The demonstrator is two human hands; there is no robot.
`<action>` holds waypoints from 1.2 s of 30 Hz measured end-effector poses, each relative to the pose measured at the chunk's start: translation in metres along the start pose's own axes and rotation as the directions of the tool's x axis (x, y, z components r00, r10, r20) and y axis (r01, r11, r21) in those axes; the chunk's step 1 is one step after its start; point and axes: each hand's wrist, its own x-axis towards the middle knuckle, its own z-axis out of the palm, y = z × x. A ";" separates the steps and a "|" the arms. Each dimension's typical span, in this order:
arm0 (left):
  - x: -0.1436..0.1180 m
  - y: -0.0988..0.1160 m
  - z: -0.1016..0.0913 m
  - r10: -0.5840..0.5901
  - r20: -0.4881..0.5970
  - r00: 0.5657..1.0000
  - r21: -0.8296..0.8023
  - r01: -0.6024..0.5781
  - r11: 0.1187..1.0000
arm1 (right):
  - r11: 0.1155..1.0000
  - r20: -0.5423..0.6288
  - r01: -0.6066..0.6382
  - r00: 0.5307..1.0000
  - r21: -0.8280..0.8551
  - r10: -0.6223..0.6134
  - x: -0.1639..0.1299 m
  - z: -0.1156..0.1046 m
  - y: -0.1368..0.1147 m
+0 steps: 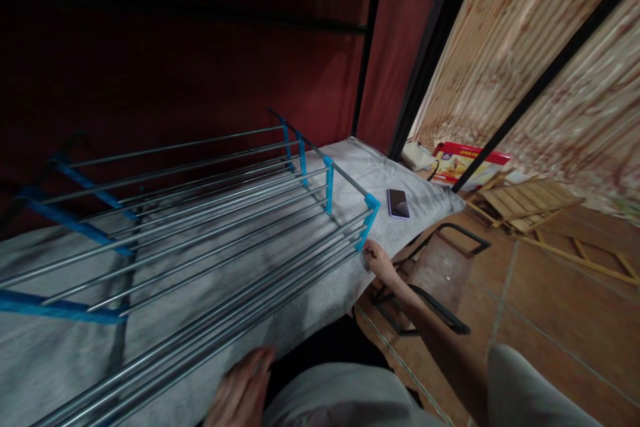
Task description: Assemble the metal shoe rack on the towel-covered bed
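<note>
Right hand (pixel 376 260) pinches the blue corner bracket (pixel 369 219) of the metal shoe rack (pixel 210 227), which lies across the grey mattress (pixel 360 167). Left hand (pixel 244 390), blurry, looks flat and loose on the nearest rail. I spot a phone (pixel 399 203) beyond.

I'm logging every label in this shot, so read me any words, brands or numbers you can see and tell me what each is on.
No text can be read here.
Red and yellow box on the floor: printing on it, too blurred to read.
Phone on the grey cover: dark screen, no text.
Metal rack with blue joints, touched by the right hand and left hand: no markings.
</note>
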 end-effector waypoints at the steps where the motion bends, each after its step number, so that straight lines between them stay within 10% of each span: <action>1: 0.012 0.005 0.018 0.012 0.050 0.999 0.024 -0.013 1.000 | 0.999 -0.013 0.023 1.000 -0.026 -0.023 -0.001 0.003 0.000; 6: 0.085 0.019 0.096 -0.075 0.236 0.969 0.082 0.057 0.995 | 0.987 -0.018 0.101 0.994 -0.123 -0.104 -0.003 0.013 0.002; 11: 0.129 0.010 0.126 -0.124 0.369 0.921 0.082 0.100 0.992 | 0.975 -0.013 0.131 0.991 -0.177 -0.136 -0.007 0.016 0.004; 36: 0.143 -0.001 0.129 -0.206 0.361 0.910 -0.167 0.280 0.945 | 0.979 0.010 0.087 0.996 -0.184 -0.087 -0.006 0.015 -0.012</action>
